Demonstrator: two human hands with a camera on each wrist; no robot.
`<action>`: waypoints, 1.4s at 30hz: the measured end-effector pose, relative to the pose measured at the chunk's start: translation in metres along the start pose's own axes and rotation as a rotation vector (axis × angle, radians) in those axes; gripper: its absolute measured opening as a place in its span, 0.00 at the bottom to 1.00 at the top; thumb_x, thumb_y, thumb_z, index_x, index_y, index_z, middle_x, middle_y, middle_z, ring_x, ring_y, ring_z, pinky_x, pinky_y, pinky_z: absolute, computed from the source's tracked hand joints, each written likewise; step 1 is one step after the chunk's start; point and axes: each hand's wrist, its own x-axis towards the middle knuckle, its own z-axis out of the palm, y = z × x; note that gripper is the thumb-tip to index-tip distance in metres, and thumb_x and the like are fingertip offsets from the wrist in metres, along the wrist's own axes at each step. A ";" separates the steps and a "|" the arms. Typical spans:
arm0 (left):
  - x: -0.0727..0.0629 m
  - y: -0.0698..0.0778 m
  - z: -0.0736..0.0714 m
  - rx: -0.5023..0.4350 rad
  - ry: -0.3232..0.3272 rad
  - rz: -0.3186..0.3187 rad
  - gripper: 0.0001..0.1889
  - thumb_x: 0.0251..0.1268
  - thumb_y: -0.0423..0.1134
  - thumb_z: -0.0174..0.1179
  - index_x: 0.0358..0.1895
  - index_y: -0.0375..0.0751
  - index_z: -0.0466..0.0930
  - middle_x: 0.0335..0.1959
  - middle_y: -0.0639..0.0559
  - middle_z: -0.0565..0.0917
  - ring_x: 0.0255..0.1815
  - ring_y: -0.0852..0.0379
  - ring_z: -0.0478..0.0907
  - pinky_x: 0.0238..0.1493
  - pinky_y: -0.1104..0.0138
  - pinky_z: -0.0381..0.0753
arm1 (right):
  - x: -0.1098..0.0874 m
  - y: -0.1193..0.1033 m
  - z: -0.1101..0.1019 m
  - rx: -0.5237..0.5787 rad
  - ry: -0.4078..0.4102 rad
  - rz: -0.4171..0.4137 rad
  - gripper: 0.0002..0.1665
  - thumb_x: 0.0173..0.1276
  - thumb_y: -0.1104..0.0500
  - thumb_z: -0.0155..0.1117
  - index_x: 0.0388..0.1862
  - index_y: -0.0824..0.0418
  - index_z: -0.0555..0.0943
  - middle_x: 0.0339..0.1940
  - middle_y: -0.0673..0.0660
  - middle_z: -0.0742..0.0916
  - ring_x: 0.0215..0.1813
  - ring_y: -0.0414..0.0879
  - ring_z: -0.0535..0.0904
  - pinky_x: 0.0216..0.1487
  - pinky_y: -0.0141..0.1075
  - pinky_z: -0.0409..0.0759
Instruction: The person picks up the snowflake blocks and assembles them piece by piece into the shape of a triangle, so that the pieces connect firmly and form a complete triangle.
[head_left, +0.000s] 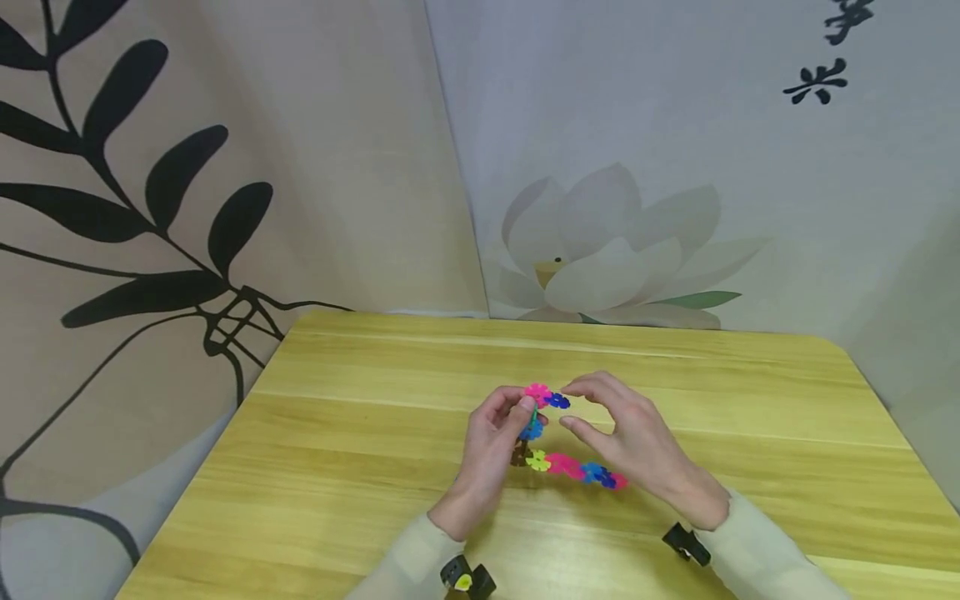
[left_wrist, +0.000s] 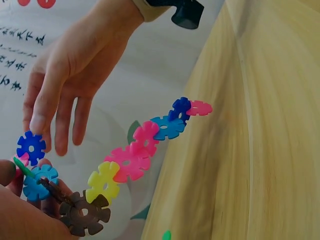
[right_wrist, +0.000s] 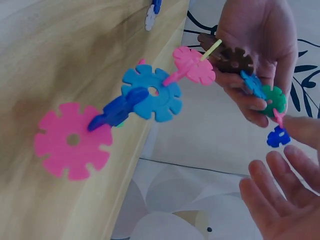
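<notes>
My left hand (head_left: 487, 454) pinches a linked chain of notched plastic snowflake discs near its upper end, thumb in front. Past those fingertips stick out a pink disc (head_left: 537, 394) and a dark blue disc (head_left: 558, 401) at the end. Below the grip come a green disc (right_wrist: 274, 101), light blue disc (left_wrist: 41, 182) and brown disc (left_wrist: 85, 214). From there the chain bends rightward through a yellow disc (left_wrist: 103, 182), pink and blue ones, to a pink end disc (right_wrist: 73, 141). My right hand (head_left: 648, 437) holds nothing; its thumb and index are parted beside the dark blue disc.
The wooden table (head_left: 360, 450) spreads under both hands, with a printed wall hanging (head_left: 360, 167) behind its back edge. In the right wrist view, a white disc (right_wrist: 149, 18) and a blue piece show at the top. A green bit (left_wrist: 167, 235) appears low in the left wrist view.
</notes>
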 end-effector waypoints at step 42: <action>-0.010 0.001 -0.047 -0.077 0.000 -0.028 0.11 0.80 0.43 0.57 0.50 0.37 0.79 0.40 0.46 0.84 0.43 0.52 0.80 0.45 0.68 0.79 | 0.044 0.070 0.053 0.208 -0.674 0.237 0.18 0.72 0.61 0.69 0.60 0.61 0.84 0.56 0.56 0.87 0.58 0.53 0.83 0.59 0.50 0.82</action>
